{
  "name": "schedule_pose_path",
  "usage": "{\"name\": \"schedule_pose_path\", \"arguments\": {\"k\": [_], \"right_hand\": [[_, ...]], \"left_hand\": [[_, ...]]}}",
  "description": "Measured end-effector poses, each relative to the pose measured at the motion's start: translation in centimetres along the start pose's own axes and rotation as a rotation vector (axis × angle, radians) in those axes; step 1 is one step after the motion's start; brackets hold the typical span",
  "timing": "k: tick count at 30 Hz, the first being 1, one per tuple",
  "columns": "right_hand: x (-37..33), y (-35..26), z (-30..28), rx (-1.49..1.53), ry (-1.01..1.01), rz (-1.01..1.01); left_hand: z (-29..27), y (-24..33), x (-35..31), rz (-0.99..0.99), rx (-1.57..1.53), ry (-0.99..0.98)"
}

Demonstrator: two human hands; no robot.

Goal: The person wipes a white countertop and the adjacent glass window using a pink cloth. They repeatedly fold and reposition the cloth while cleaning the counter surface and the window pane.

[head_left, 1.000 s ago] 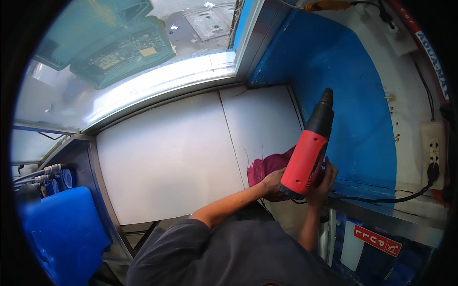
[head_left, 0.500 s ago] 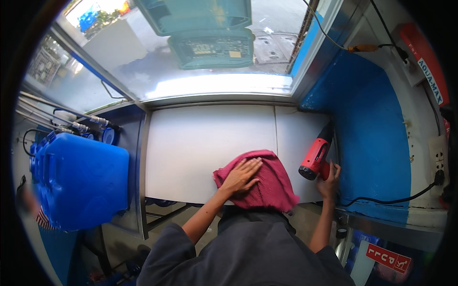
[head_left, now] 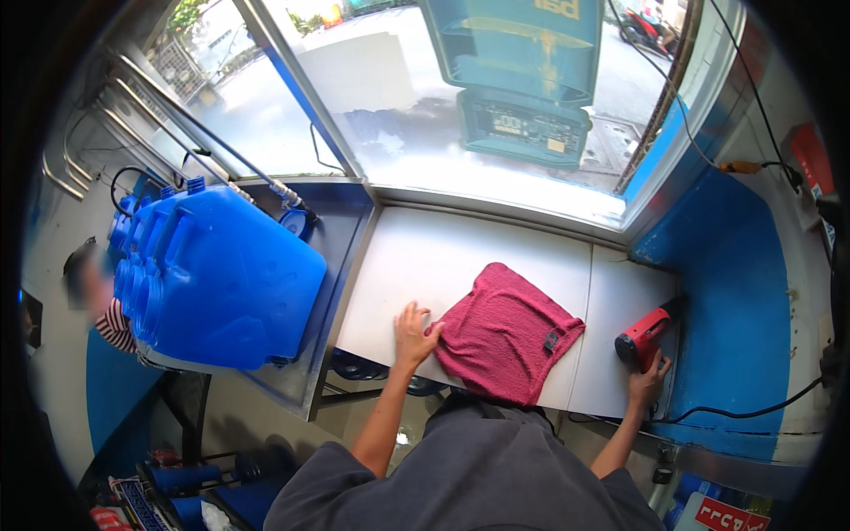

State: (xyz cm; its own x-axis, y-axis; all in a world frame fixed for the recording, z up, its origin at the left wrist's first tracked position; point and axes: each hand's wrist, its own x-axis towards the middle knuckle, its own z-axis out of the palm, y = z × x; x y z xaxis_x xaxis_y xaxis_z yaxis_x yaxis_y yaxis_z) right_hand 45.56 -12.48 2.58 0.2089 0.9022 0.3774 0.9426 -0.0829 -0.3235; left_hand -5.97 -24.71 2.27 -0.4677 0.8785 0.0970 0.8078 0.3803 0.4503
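Observation:
A dark pink cloth (head_left: 509, 341) is spread on the white countertop (head_left: 398, 257), slightly creased, with a small dark tag near its right corner. My left hand (head_left: 413, 338) is at the cloth's left edge, fingers apart, the thumb at or against the fabric; whether it touches is hard to tell. At the right end of the counter, a red and black heat gun (head_left: 645, 338) lies with its dark nozzle pointing away from me. My right hand (head_left: 649, 382) closes round its handle, which is mostly hidden by the fingers.
Large blue water jugs (head_left: 235, 283) stand on a metal-edged counter at left, below metal pipes (head_left: 168, 115). A window (head_left: 390, 115) runs along the back. A black cable (head_left: 744, 409) crosses at right beside the blue wall (head_left: 735, 301). Another person (head_left: 115, 323) is at far left.
My left hand has come off the cloth's top to its left edge, and the cloth lies flatter. My right hand stays at the heat gun. The whole view has turned and shifted left.

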Motion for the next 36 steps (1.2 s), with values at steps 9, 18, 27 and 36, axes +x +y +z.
{"name": "schedule_pose_path", "arguments": {"k": [9, 18, 27, 36], "right_hand": [[-1.0, -5.2, -0.7, -0.256, 0.235, 0.045], [-8.1, -29.9, 4.4, 0.662, -0.642, -0.259], [-4.5, -35.7, 2.9, 1.827, -0.468, 0.156], [-1.5, -37.6, 1.4, 2.044, -0.376, 0.031]], "left_hand": [[-1.9, 2.6, 0.9, -0.11, -0.202, -0.378], [-11.0, 8.8, 0.4, 0.473, -0.163, -0.065], [-14.7, 11.8, -0.3, 0.733, -0.237, 0.348], [-11.4, 14.1, 2.8, 0.35, -1.043, 0.576]]}}
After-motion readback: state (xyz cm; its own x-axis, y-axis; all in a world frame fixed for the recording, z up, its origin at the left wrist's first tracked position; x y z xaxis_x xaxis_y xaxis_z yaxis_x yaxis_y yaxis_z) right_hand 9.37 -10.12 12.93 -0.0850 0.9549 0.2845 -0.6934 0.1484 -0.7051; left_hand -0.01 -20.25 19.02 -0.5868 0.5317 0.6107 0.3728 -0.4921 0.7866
